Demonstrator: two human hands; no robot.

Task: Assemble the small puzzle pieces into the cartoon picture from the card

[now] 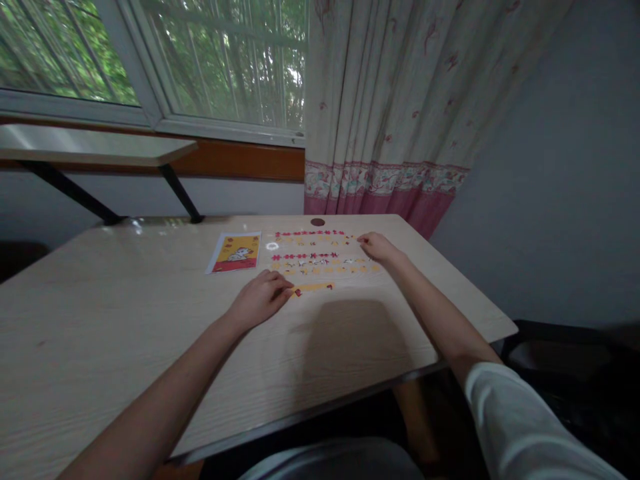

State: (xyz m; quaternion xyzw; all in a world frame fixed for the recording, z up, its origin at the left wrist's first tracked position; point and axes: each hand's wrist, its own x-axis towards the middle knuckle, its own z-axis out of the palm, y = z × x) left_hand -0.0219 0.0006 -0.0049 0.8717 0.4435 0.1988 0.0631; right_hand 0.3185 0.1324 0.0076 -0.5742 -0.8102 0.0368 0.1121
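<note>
My left hand (263, 293) rests low over the table, fingers closed at the left end of a short joined strip of yellow and red jigsaw puzzle pieces (314, 288). Farther back on the right, my right hand (377, 246) has thumb and finger pinched together at the end of a row of loose pieces, on what looks like a small puzzle piece. Between the hands, loose pieces lie in several rows: red ones (305, 257) and yellow ones (325, 271). Left of them is a picture card (235, 252) with a white animal on yellow and red.
The pale wooden table (150, 347) has a round dark cable hole cover (317, 222) near its back edge. A raised shelf (95, 143) on black legs stands at the back left. A window (225, 67), a patterned curtain (385, 100) and a wall (550, 200) lie beyond.
</note>
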